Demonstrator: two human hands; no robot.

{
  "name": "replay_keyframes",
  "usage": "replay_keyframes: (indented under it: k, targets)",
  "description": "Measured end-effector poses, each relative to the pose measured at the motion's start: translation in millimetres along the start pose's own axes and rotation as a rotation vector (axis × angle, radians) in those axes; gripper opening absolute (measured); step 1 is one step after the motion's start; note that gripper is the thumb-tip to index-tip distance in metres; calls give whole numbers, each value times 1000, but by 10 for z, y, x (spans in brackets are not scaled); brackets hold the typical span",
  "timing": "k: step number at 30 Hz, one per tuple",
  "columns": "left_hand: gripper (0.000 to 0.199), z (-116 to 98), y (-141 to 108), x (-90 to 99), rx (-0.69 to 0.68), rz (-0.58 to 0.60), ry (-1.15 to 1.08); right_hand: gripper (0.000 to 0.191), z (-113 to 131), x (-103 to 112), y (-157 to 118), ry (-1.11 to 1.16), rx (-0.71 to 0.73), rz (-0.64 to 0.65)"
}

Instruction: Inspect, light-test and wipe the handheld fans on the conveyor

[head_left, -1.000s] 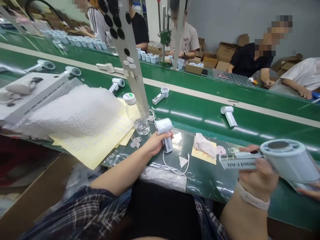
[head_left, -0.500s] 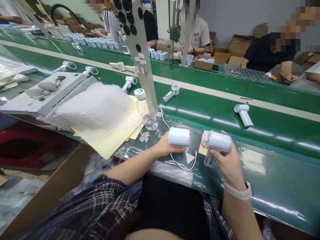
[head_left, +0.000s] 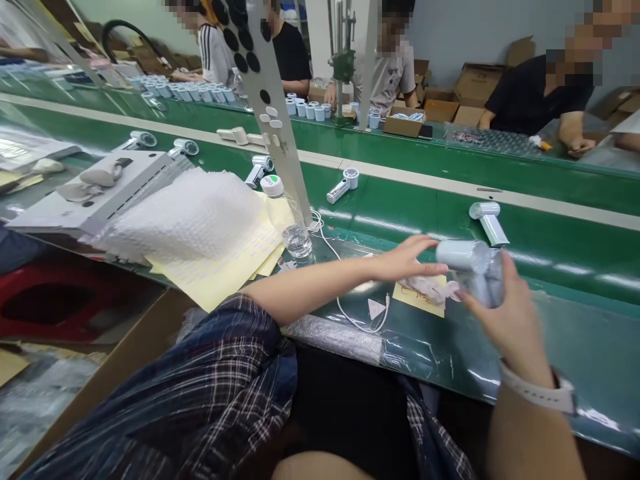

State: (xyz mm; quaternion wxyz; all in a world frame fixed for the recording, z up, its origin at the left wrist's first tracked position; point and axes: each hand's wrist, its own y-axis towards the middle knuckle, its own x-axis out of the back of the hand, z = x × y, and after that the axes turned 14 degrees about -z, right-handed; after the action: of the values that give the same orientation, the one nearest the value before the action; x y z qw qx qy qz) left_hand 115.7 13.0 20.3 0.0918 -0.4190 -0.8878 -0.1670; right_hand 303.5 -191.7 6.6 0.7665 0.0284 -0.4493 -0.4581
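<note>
My left hand reaches across to the right, thumb and fingers closed about the near end of a light blue cylinder, which looks like a fan head. Close beside it, my right hand grips a light blue handheld fan, blurred by motion. The two pieces overlap in view; I cannot tell whether they touch. Below the hands, a yellow paper slip with red writing lies on the worktop, partly under a crumpled pale piece.
A green conveyor carries several handheld fans, one just beyond my hands. A water bottle stands by a metal post. Left are bubble wrap and yellow sheets. A white cable loops nearby. Co-workers sit opposite.
My left hand has moved right with the cylinder, up to my right hand. My right hand has shifted right and turned with the fan. The yellow slip shows more fully.
</note>
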Motion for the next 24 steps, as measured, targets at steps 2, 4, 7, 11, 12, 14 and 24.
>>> replay_keyframes:
  k: [2,4,7,11,12,14,24]
  targets:
    - [68,78,459,179,38,-138,361,100,-545,224,277,-254,-70,1]
    - [70,150,803,439,91,-312,517,84,-1023,453,410,-355,-131,-6]
    - [81,284,1014,894,248,-546,607,70,-1430,747,360,-394,-177,-70]
    - [69,449,1024,1347,526,-775,617,45,-1424,864,265,-438,-186,-418]
    - [61,461,1042,1405,577,-795,594,41,-1378,814,313,-431,-167,-491]
    - [51,435,1104,1443,648,-802,519,36,-1286,603,521,-392,-116,-511]
    - [36,-89,60,614,616,-531,-342,39,-711,-838,1591,-148,113,-109]
